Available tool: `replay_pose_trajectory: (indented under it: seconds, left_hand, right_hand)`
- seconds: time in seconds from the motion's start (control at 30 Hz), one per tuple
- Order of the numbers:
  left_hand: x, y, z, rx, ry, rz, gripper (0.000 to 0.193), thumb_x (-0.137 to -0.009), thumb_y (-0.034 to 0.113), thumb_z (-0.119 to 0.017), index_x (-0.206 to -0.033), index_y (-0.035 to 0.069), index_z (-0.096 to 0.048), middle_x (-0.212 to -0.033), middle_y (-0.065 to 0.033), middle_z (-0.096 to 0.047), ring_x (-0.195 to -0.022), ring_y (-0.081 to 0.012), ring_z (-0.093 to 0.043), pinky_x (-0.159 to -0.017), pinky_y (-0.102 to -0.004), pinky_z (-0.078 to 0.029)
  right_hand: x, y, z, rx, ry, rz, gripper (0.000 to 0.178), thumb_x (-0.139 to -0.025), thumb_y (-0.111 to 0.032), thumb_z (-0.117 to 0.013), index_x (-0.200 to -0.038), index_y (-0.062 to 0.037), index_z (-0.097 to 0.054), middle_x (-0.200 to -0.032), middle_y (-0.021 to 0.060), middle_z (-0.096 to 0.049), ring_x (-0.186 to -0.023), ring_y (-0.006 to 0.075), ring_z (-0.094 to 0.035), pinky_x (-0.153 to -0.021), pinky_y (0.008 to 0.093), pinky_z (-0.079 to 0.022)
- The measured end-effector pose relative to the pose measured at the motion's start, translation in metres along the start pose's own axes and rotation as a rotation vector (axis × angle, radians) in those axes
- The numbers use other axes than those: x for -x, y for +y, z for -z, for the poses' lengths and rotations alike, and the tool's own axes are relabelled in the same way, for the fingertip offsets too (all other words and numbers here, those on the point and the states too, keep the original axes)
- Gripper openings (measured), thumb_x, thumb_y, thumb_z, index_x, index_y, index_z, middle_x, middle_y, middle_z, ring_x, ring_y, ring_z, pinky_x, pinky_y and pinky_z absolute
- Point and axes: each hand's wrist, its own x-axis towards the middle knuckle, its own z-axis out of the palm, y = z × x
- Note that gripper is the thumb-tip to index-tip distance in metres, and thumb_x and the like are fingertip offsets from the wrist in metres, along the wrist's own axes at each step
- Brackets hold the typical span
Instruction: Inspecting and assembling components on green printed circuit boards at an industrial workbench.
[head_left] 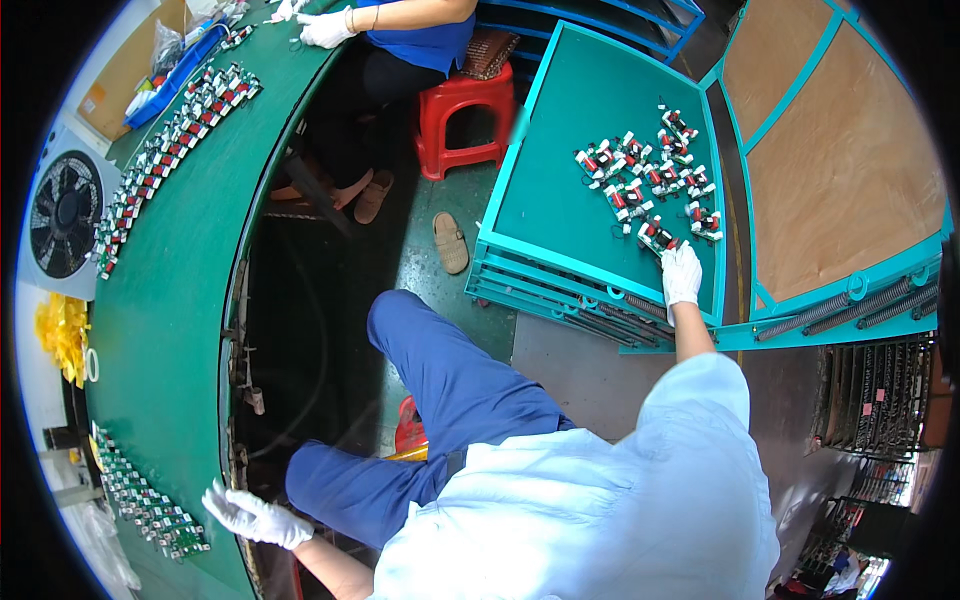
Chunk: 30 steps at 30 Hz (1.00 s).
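Note:
My right hand, in a white glove, reaches onto the green tray rack at the right. Its fingers close on the near end of a small circuit board with red, black and white parts. Beyond it, several similar circuit boards lie in a loose cluster on the rack's green top. My left hand, also gloved in white, hovers by the near edge of the long green workbench. Its fingers are stretched out and hold nothing. Rows of small green boards with white parts lie beside it on the bench.
Along the bench's far part runs a row of assembled boards, near a fan and a blue tray. A co-worker's gloved hand is at the far end. A red stool and a loose shoe stand between bench and rack.

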Motion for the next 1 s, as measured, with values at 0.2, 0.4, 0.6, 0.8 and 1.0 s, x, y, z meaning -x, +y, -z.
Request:
replay_pose_trajectory:
  seconds: [0.2, 0.4, 0.6, 0.8, 1.0]
  left_hand:
    - [0.047, 0.068, -0.049, 0.335, -0.534, 0.472, 0.041, -0.090, 0.031, -0.041, -0.110, -0.005, -0.048, -0.102, -0.0189, -0.056, -0.078, -0.0235, -0.060, -0.074, -0.0329, -0.047]
    - [0.083, 0.122, -0.070, 0.841, -1.200, 0.883, 0.082, -0.082, 0.065, -0.016, -0.123, -0.002, -0.038, -0.088, -0.0153, -0.060, -0.067, -0.0213, -0.061, -0.069, -0.0284, -0.047]
    - [0.082, 0.113, -0.038, 1.485, -0.632, 1.247, 0.083, -0.078, 0.068, -0.026, -0.131, 0.003, -0.027, -0.105, -0.0149, -0.055, -0.092, -0.0238, -0.057, -0.081, -0.0321, -0.047]
    - [0.085, 0.103, 0.004, 1.615, -0.425, 1.300, 0.082, -0.079, 0.066, -0.029, -0.132, 0.005, -0.024, -0.112, -0.0159, -0.051, -0.088, -0.0238, -0.059, -0.071, -0.0350, -0.053]
    - [0.089, 0.095, -0.003, 1.723, -0.505, 1.370, 0.084, -0.078, 0.067, -0.030, -0.133, 0.005, -0.022, -0.109, -0.0185, -0.053, -0.085, -0.0275, -0.061, -0.066, -0.0403, -0.054]
  right_hand:
    - [0.052, -0.110, 0.080, -0.831, -0.059, 0.213, 0.010, -0.075, -0.003, -0.060, -0.076, -0.0016, -0.051, -0.061, 0.0066, -0.054, -0.045, 0.0088, -0.049, -0.043, 0.0228, -0.038]
    - [0.124, -0.236, 0.113, -1.064, -0.407, 0.792, 0.014, -0.071, -0.003, -0.063, -0.080, -0.0014, -0.053, -0.060, 0.0069, -0.054, -0.044, 0.0111, -0.049, -0.041, 0.0235, -0.038]
    - [0.190, -0.311, 0.115, -1.272, -0.672, 1.292, 0.024, -0.066, -0.001, -0.063, -0.087, -0.0054, -0.053, -0.064, 0.0071, -0.055, -0.051, 0.0195, -0.054, -0.046, 0.0286, -0.042]
    - [0.201, -0.315, 0.126, -1.526, -1.072, 1.199, 0.038, -0.072, -0.006, -0.060, -0.108, -0.0004, -0.048, -0.063, 0.0023, -0.053, -0.048, 0.0093, -0.048, -0.047, 0.0214, -0.040]
    - [0.203, -0.317, 0.119, -1.547, -1.346, 0.509, 0.041, -0.085, -0.022, -0.046, -0.119, 0.0007, -0.042, -0.066, 0.0020, -0.050, -0.048, 0.0033, -0.041, -0.045, 0.0151, -0.034]
